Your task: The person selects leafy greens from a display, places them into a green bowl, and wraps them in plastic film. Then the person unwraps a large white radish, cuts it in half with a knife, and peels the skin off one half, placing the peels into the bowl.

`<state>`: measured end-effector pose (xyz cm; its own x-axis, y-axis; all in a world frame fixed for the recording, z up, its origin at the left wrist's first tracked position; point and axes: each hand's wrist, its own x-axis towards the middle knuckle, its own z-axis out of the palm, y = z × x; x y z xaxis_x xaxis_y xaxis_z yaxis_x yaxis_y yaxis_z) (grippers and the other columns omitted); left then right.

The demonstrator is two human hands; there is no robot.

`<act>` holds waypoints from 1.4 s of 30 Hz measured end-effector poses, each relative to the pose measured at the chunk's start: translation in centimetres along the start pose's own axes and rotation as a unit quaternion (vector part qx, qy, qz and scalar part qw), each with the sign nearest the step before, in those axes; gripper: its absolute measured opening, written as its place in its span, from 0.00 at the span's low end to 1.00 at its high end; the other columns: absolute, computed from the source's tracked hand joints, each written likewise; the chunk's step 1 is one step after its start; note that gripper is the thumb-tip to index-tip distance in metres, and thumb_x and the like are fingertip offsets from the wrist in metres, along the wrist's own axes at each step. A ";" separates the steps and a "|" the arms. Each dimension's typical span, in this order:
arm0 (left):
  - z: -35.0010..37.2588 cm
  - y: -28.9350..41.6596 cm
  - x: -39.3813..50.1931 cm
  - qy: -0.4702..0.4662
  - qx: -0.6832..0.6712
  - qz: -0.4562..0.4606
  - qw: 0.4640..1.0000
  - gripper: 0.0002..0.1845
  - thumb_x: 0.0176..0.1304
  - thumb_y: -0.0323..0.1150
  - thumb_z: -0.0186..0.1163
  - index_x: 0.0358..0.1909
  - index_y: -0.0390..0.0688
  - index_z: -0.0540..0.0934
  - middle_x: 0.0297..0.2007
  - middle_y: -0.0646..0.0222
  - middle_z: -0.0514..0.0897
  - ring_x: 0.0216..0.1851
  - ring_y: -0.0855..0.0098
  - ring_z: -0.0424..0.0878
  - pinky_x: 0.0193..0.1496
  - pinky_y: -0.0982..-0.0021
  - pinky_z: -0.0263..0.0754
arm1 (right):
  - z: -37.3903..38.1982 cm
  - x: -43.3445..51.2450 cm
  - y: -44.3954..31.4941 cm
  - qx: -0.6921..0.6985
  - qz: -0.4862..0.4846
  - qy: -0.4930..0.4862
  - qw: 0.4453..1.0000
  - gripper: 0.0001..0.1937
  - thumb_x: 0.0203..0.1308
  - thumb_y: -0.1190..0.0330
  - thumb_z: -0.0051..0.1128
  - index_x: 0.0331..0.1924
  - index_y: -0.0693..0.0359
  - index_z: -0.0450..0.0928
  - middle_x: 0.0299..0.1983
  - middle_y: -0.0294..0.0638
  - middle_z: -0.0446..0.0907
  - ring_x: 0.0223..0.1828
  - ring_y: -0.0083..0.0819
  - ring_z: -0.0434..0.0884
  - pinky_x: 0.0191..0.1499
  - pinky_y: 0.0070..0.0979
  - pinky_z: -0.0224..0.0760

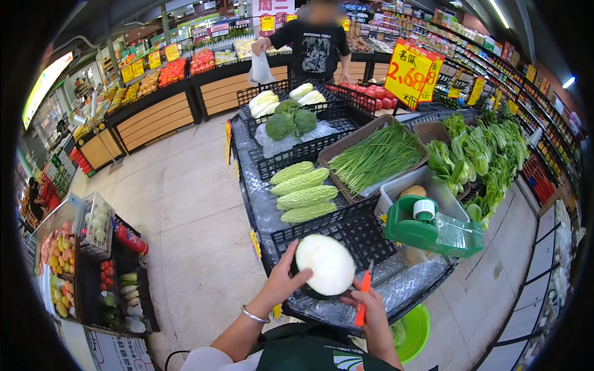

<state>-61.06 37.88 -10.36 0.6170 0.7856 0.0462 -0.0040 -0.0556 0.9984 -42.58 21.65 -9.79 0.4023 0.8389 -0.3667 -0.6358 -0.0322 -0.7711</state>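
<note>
A large piece of winter melon (326, 265) turns its round white cut face up, dark green rind showing along its lower edge. My left hand (284, 279) grips its left side, thumb over the cut face. In my right hand (371, 303) is an orange utility knife (363, 299) with its blade pointing up and away from me. Fingers of that hand reach to the melon's lower right edge; whether they bear weight, I cannot tell. Beneath the melon is a black plastic crate (366, 239) on a display stand covered with metallic tread-patterned sheeting (394, 290).
Bitter melons (306, 190), broccoli (290, 121) and a basket of green chives (378, 155) lie beyond the crate. A green tape dispenser (410, 225) rests on a white bin (445, 197) at right. A lime-green tub (417, 331) stands low at right. Across the stand, a person (318, 46) holds a plastic bag.
</note>
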 end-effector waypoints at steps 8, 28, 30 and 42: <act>0.2 16.6 -3.4 -0.027 0.188 0.196 0.962 0.73 0.29 0.49 0.84 0.75 0.35 0.48 0.74 0.51 0.53 0.75 0.52 0.51 0.75 0.53 0.45 | 6.6 -7.4 -8.6 -0.033 -0.138 -0.006 0.990 0.42 0.45 0.59 0.60 0.65 0.77 0.65 0.59 0.53 0.77 0.59 0.41 0.77 0.61 0.33 0.70; 2.4 4.9 1.5 -0.143 0.032 0.149 0.978 0.82 0.20 0.46 0.88 0.74 0.44 0.37 0.67 0.53 0.59 0.69 0.57 0.61 0.72 0.57 0.57 | -1.5 -2.0 -1.0 0.073 -0.005 -0.085 0.994 0.30 0.61 0.70 0.53 0.66 0.75 0.63 0.62 0.51 0.73 0.62 0.41 0.75 0.63 0.38 0.69; 3.4 2.5 2.0 -0.145 0.017 0.075 0.986 0.79 0.21 0.42 0.88 0.74 0.46 0.41 0.68 0.57 0.58 0.70 0.59 0.59 0.73 0.58 0.54 | -3.8 -0.5 2.2 0.105 0.026 -0.059 0.992 0.29 0.62 0.69 0.51 0.66 0.74 0.64 0.61 0.51 0.74 0.60 0.40 0.77 0.63 0.38 0.69; 4.9 -5.9 4.4 -0.088 0.041 0.027 0.995 0.71 0.27 0.42 0.84 0.73 0.45 0.45 0.64 0.55 0.62 0.65 0.59 0.65 0.69 0.59 0.60 | -7.1 2.2 7.9 0.080 0.073 -0.004 0.994 0.33 0.62 0.65 0.56 0.71 0.60 0.59 0.64 0.42 0.71 0.59 0.35 0.77 0.59 0.34 0.70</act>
<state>-54.46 38.64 -16.23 0.7452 0.6613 0.0857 0.0191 -0.1496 0.9886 -42.02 19.43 -20.37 0.2942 0.8356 -0.4639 -0.7837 -0.0669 -0.6176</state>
